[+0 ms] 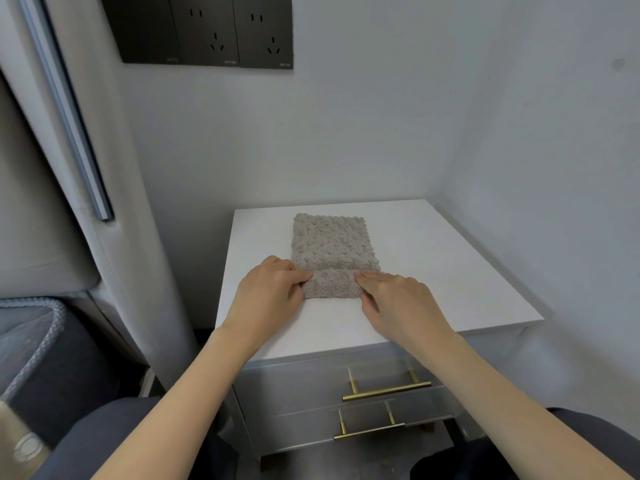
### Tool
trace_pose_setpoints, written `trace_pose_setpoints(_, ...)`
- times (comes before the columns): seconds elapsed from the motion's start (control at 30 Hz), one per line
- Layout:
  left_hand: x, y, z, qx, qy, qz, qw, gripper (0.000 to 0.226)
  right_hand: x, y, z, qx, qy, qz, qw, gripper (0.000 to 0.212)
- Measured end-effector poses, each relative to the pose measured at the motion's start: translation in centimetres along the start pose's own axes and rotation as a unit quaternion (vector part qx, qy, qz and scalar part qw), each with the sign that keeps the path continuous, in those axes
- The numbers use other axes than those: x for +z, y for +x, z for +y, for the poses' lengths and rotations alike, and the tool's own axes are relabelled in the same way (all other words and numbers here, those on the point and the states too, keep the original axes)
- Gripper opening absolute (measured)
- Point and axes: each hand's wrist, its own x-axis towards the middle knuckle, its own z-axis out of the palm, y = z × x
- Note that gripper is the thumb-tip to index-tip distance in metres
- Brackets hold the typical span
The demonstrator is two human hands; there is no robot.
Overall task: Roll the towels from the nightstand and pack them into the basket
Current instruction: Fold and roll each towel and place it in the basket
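Nightstand [433, 271]: white top, centre-right of the frame, bearing the towel.
Towel [330, 244]: beige and nubby, lying flat mid-frame, its near edge turned into a first small roll.
Handling: I'd judge it soft, light and floppy, likely to spring open unless both ends of the roll are held.
Left hand [266, 289]: pinching the roll's left end, fingers curled.
Right hand [398, 299]: pinching the right end, fingers on top, thumb below.
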Motion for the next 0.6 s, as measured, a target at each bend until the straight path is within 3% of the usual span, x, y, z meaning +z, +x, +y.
trace_pose_setpoints(0.13, -0.8, -0.2, -0.7, 0.019, 0.000, -0.041, 0.999, 0.044, 0.2, 0.0, 0.9, 0.002, 0.053, -0.021, 0.998, 0.044)
trace_pose_setpoints(0.3, -0.4, 0.1, -0.8, -0.034, -0.056, -0.042, 0.997, 0.034, 0.2, 0.2, 1.4, 0.016, 0.140, -0.019, 0.990, 0.041)
trace_pose_setpoints(0.43, -0.7, 0.7, -1.0, -0.132, -0.205, -0.067, 0.968, 0.015, -0.6, 0.7, 2.4, 0.105, 0.309, -0.015, 0.945, 0.025)
trace_pose_setpoints(0.6, -1.0, 0.9, -0.8, -0.183, -0.255, -0.061, 0.948, 0.016, -1.0, 0.8, 3.1, 0.171, 0.394, -0.017, 0.903, 0.006)
